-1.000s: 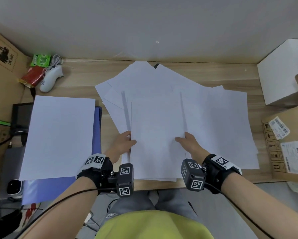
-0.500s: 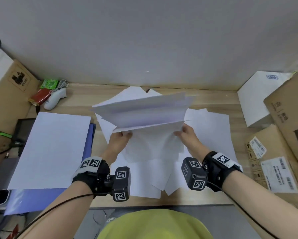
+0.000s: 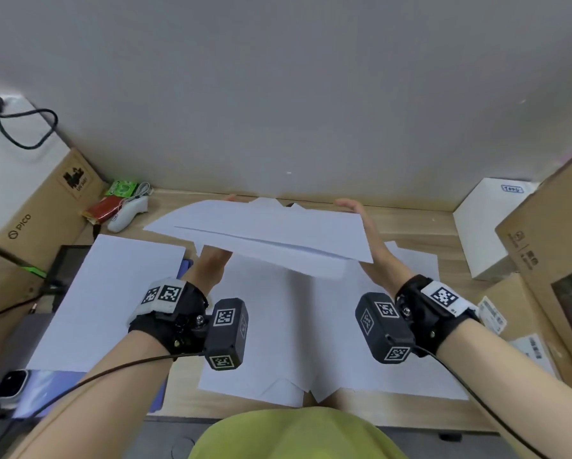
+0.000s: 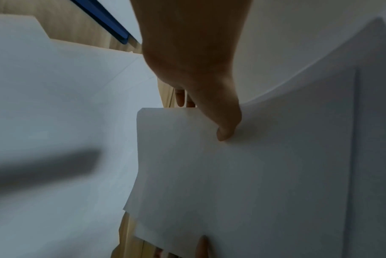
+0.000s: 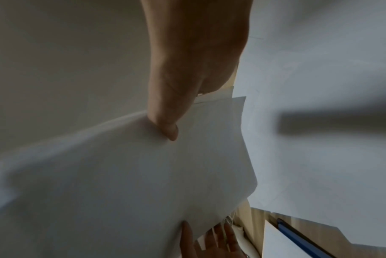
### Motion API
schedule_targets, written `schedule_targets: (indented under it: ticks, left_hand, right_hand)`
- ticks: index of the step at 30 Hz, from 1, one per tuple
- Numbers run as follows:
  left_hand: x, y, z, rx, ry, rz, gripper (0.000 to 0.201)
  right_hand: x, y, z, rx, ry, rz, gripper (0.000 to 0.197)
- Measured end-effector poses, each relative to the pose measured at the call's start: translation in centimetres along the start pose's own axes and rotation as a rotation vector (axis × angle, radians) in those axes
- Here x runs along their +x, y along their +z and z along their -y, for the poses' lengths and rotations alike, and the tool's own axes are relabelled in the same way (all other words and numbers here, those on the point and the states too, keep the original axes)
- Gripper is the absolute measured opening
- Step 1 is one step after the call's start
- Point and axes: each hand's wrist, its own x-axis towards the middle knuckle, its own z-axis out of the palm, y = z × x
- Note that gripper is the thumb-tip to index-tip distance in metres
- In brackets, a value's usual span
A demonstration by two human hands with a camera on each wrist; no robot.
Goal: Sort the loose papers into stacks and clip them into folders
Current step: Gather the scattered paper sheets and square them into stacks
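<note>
Held a bundle of papers point(image 3: 264, 240) above the desk point(image 3: 410, 223), long axis left to right, left hand point(image 3: 211, 263) gripping the left edge, right hand point(image 3: 364, 233) gripping the right edge, thumbs on top. Hung over more loose sheets point(image 3: 278, 342); finished stack point(image 3: 112, 299) on blue folder point(image 3: 183, 265) lay left, nearer the left hand. Read "PICO" on cardboard box point(image 3: 39, 213).

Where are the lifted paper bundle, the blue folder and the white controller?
lifted paper bundle point(image 3: 271, 236), head view, middle of its top sheet.
blue folder point(image 3: 56, 380), head view, bare near corner.
white controller point(image 3: 127, 212), head view, its body.
</note>
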Motion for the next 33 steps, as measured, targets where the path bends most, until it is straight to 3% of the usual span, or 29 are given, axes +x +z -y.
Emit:
schedule_targets:
  ticks: [3,7,10,13,18,27,33]
  left_hand:
    - [-0.2,-0.3,0.7,-0.008,-0.094,-0.010,0.039]
    - [-0.5,0.0,1.6,0.023,-0.129,-0.029,0.035]
    - [0.1,1.2,1.2,0.082,-0.116,-0.039,0.011]
    - [0.2,1.8,0.7,0.052,-0.105,-0.069,0.013]
    - [-0.4,2.4,-0.9,-0.001,-0.063,-0.062,0.032]
    - [-0.1,2.5,-0.1,-0.110,-0.027,-0.116,0.033]
    - [-1.2,2.2,6.0,-0.022,-0.189,-0.053,0.033]
  right_hand:
    - [0.2,-0.2,-0.5,0.049,-0.010,-0.014,0.058]
    - [0.6,-0.5,-2.7,0.044,0.079,0.022,0.065]
    - [1.7,-0.4,-4.7,-0.044,0.190,0.035,0.053]
    - [2.7,-0.7,-6.2,-0.042,0.204,0.002,0.037]
    - [3.5,-0.2,-5.8,0.003,0.119,0.006,0.038]
    - [3.5,0.5,-4.6,0.028,0.041,0.066,0.033]
    - [2.0,-0.1,-10.7,-0.117,0.260,0.148,0.029]
